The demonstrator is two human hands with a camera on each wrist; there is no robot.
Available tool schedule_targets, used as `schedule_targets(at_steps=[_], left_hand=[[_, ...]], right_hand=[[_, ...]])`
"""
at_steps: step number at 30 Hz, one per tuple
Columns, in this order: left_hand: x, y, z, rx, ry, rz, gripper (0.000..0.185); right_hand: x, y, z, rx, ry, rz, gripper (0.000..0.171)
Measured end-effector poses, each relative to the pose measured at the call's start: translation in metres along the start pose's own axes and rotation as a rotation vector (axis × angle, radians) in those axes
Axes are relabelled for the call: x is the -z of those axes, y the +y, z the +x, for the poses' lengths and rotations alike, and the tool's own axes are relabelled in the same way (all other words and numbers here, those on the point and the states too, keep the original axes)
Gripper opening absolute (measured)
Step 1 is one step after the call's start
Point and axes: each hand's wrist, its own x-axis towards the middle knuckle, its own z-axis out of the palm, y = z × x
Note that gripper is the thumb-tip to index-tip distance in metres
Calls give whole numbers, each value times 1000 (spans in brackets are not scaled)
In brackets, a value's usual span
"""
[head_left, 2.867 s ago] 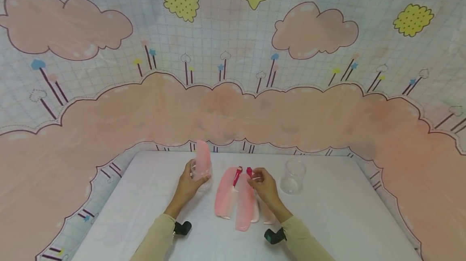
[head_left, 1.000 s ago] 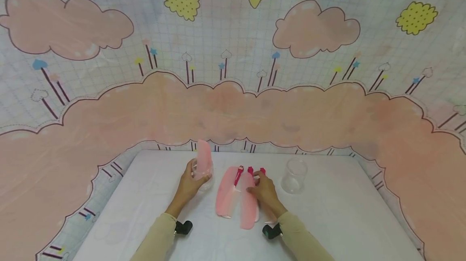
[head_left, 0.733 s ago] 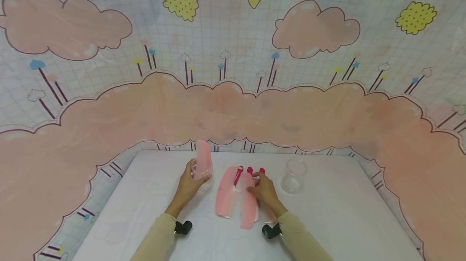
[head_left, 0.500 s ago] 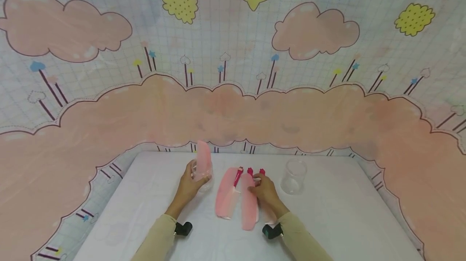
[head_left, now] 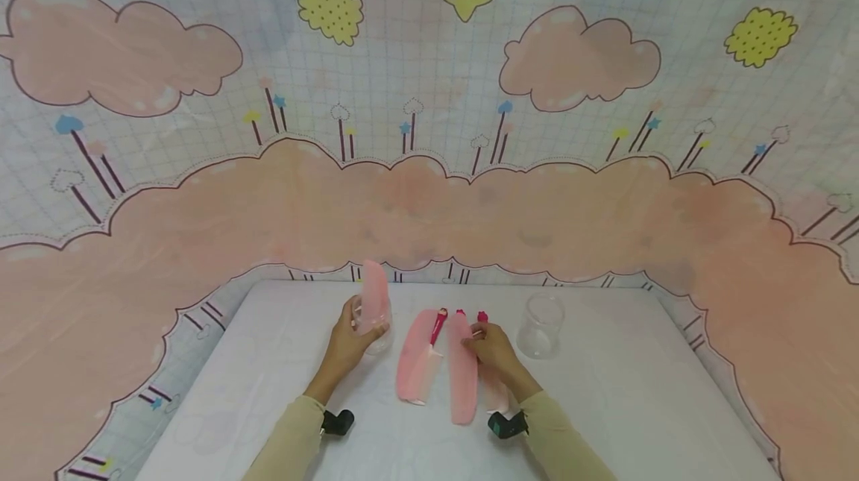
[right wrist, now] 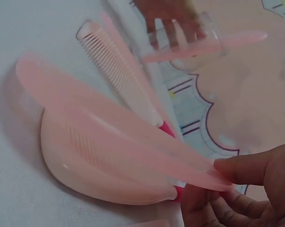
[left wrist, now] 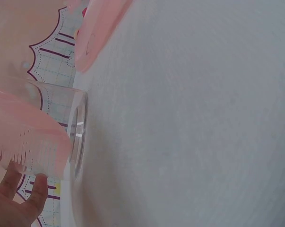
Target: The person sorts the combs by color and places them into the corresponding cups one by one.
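"Where could a hand slip through?"

"Over bare table (head_left: 644, 406) at lower right, or at far lower left."

"Straight up the middle?"

"Pink combs (head_left: 412, 365) lie there, and the right hand (head_left: 495, 353) holds a raised comb (head_left: 463, 384) over them. Right of centre, a standing jar (head_left: 540, 328) blocks."

"Left of centre?"

"The left hand (head_left: 349, 339) with its clear jar (head_left: 379, 344); just a narrow gap beside the combs."

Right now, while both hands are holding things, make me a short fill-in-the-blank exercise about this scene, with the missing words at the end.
1. The left hand holds a clear, round jar, and a toothed pink plastic comb stands ____ it.
2. The right hand pinches a long, curved plastic piece coloured ____.
3. From the person's side, a second clear jar stands to the ____ of the right hand.

Missing words: inside; pink; right.
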Motion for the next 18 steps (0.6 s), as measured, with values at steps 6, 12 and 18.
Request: schedule_targets(at_steps=[6, 12, 18], left_hand=[[-1, 0, -1, 6, 1, 9, 86], [0, -1, -1, 22, -4, 8, 88], [0, -2, -2, 20, -5, 9, 89]], right_hand=[[5, -10, -7, 52, 34, 21, 34], [10, -17, -14, 100, 75, 5, 33], [17, -25, -18, 182, 116, 50, 32]])
